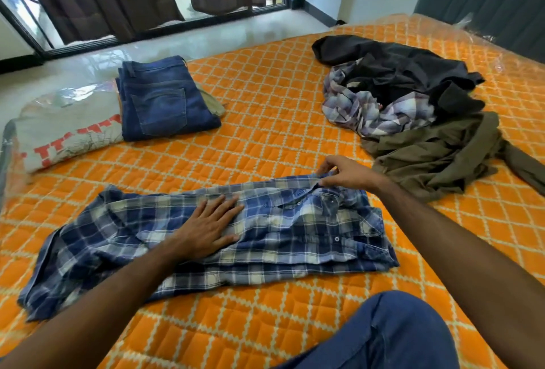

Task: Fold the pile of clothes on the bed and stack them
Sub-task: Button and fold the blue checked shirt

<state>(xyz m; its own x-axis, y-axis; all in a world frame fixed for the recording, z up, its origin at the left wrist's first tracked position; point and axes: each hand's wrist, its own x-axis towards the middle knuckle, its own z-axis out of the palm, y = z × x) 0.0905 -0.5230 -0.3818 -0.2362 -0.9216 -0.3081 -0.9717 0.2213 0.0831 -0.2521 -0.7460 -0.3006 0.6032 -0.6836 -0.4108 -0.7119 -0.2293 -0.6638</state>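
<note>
While the blue plaid shirt [265, 230] lies spread lengthwise across the orange quilted bed [265, 115], the left hand [206, 227] presses flat on its middle, fingers [227, 203] straight and slightly spread. At the collar end, the right hand [348, 174] pinches the shirt's edge between thumb and curled fingers [324, 166]. Folded jeans [165, 100] sit far left, beside a plastic-wrapped pillow [65, 130]. Well apart to the right lies the unfolded pile [413, 109]: a black garment, a pale plaid shirt and an olive one.
</note>
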